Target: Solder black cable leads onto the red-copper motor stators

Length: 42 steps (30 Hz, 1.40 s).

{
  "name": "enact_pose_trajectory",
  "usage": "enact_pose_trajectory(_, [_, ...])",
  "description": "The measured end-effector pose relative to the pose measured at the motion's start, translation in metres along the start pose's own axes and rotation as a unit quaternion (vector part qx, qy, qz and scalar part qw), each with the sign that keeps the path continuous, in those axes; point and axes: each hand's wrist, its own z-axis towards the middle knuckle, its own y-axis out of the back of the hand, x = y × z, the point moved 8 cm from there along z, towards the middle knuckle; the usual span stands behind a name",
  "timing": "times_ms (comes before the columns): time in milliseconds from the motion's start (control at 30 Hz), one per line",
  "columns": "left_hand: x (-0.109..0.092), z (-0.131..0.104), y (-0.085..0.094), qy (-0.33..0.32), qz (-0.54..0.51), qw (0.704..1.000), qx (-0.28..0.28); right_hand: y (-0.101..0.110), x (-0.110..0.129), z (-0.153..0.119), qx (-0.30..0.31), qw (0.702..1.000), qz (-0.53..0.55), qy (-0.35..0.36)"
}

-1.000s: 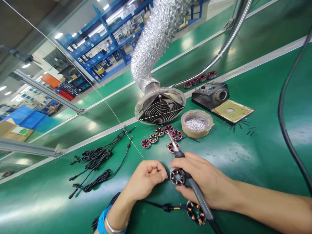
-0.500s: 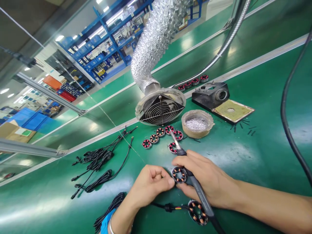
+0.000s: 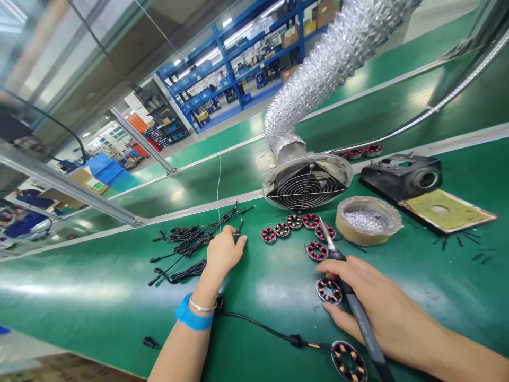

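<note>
My right hand holds a soldering iron, its metal tip pointing up and left past several small coil rings. Between that hand's thumb and index finger sits a round stator with copper coils. My left hand reaches to the black cables, its fingers bent over a cable end; what they pinch is too hidden to make out. Lower down, a larger-looking stator is joined by coloured wires to a black cable. Red and copper coil rings lie in a curved row.
A fume extractor hood on a silver duct stands behind the rings. To its right are a round tub of metallic shavings and a black iron stand with a yellow sponge. A person is at far left.
My left hand has moved away from the stator, up and left to the cables. My right hand still holds the iron and stator. The camera view has shifted left.
</note>
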Motion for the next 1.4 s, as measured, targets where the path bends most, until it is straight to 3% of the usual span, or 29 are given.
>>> enact_pose_trajectory(133, [-0.001,-0.005,-0.007,-0.033,-0.029,0.998,0.046,0.011,0.006,0.005,0.006,1.0,0.011,0.016])
enact_pose_trajectory(267, [-0.035,-0.051,-0.018,-0.136,-0.122,0.972,0.15,0.026,0.011,0.016,-0.053,0.992,0.099,-0.064])
enact_pose_trajectory(367, [-0.056,-0.084,-0.025,-0.186,-0.133,0.955,0.191,0.026,0.012,0.025,-0.08,0.973,0.173,-0.131])
enact_pose_trajectory(467, [-0.065,-0.095,-0.033,-0.213,-0.124,0.942,0.226,0.023,0.016,0.033,-0.067,0.967,0.201,-0.144])
enact_pose_trajectory(533, [-0.065,-0.091,-0.035,-0.214,-0.147,0.937,0.232,0.023,0.021,0.037,-0.059,0.97,0.2,-0.124])
enact_pose_trajectory(633, [-0.065,-0.081,-0.028,-0.236,-0.221,0.931,0.171,0.027,0.034,0.043,-0.065,0.979,0.188,-0.052])
enact_pose_trajectory(667, [-0.067,-0.081,-0.028,-0.257,-0.249,0.92,0.162,0.027,0.039,0.043,-0.073,0.98,0.184,-0.024])
enact_pose_trajectory(733, [-0.073,-0.089,-0.041,-0.276,-0.317,0.88,0.222,0.027,0.044,0.042,-0.094,0.979,0.18,0.018])
enact_pose_trajectory(800, [-0.076,-0.101,-0.064,-0.23,-0.382,0.832,0.331,0.025,0.041,0.039,-0.113,0.978,0.171,0.026])
enact_pose_trajectory(867, [-0.074,-0.108,-0.08,-0.175,-0.41,0.812,0.376,0.021,0.033,0.036,-0.121,0.979,0.164,-0.002])
enact_pose_trajectory(1033, [-0.074,-0.103,-0.073,-0.214,-0.385,0.857,0.268,0.012,0.019,0.03,-0.11,0.969,0.208,-0.08])
enact_pose_trajectory(1167, [-0.07,-0.098,-0.07,-0.194,-0.382,0.878,0.214,0.003,0.022,0.026,-0.075,0.964,0.23,-0.108])
enact_pose_trajectory(1400, [-0.073,-0.105,-0.079,-0.203,-0.355,0.883,0.231,0.005,0.02,0.027,-0.088,0.966,0.208,-0.123])
